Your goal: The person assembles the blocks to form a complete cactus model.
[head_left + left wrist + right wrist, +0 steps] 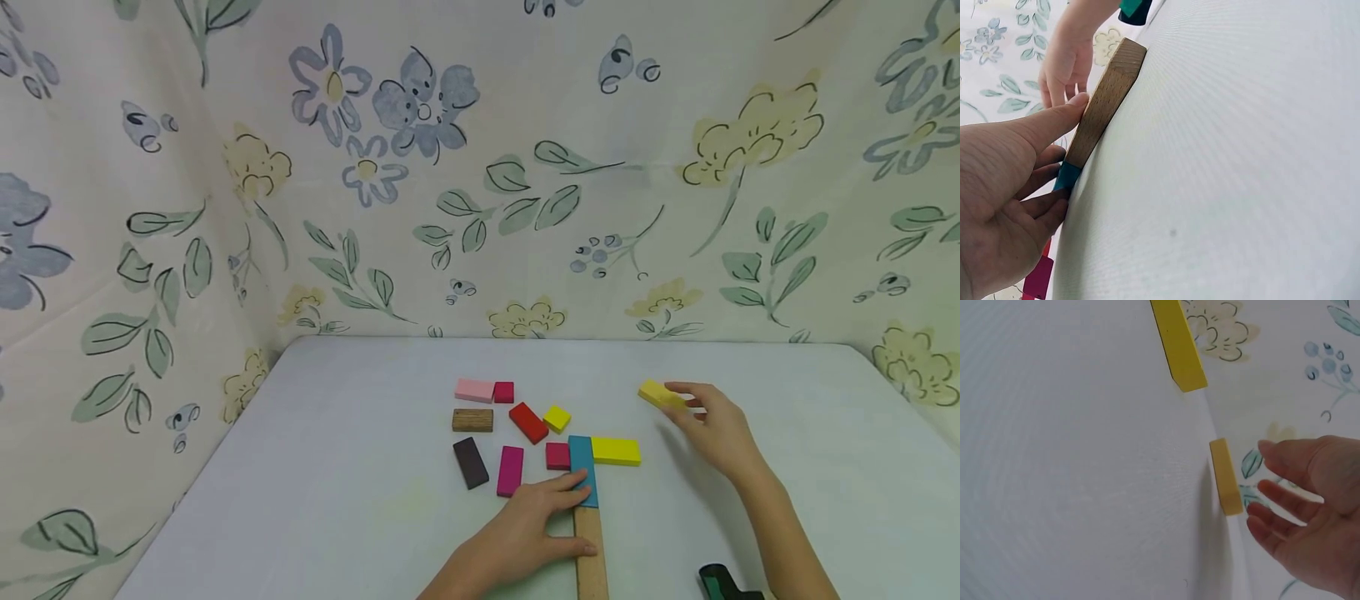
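My left hand (528, 529) lies against two blocks joined end to end. Its fingertips touch the blue block (582, 454), and its thumb rests on the wooden block (590, 533). In the left wrist view the thumb is on the wooden block (1107, 103), with the fingers by the blue block (1067, 177). My right hand (712, 429) is at the near end of a light yellow block (654, 392). The right wrist view shows the fingers spread beside this light yellow block (1225, 478), with a gap between. A bright yellow block (617, 452) adjoins the blue block's right side.
Left of the blue block lie a crimson block (557, 456), a magenta block (510, 471), a dark brown block (470, 463), a brown block (472, 420), a red block (528, 423), a small yellow block (557, 418) and a pink block (474, 390). A black-and-green object (720, 582) is at the front.
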Motion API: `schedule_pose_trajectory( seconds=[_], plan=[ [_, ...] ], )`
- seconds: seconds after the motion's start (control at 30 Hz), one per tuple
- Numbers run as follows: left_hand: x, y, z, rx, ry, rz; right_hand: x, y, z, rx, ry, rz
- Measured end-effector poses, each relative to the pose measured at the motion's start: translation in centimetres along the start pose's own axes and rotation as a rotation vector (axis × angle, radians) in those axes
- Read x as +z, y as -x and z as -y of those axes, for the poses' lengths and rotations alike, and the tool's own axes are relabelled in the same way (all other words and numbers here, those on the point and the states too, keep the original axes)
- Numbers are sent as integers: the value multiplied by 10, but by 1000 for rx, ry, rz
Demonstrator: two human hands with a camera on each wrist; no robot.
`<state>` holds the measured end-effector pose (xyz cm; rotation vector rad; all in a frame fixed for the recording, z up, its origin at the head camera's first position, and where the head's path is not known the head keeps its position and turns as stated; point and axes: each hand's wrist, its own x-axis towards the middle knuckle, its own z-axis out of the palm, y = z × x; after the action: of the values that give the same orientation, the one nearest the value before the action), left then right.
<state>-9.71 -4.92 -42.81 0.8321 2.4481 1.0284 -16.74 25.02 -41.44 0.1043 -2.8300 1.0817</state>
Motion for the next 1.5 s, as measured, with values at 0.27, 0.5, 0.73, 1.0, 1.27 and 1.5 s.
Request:
schedule_pose_trajectory(
  seconds=[0.27, 0.5, 0.73, 1.0, 1.27, 1.5],
  plan=[
    [0, 0, 0, -9, 5, -2, 3, -3, -8, -3, 17, 46],
    [-1, 1, 0, -16, 20, 1, 5, -3, -10, 2, 23, 61],
    [-1, 2, 0, -13, 16, -6, 4, -3, -8, 7, 21, 67],
    [-1, 1, 2, -13, 23, -3, 4, -5, -5, 12, 41, 88],
    [0, 1, 3, -3, 18, -6, 3, -8, -7, 33, 44, 131],
    [0, 0, 1, 2, 13, -1, 2, -4, -13, 37, 21, 152]
  ],
)
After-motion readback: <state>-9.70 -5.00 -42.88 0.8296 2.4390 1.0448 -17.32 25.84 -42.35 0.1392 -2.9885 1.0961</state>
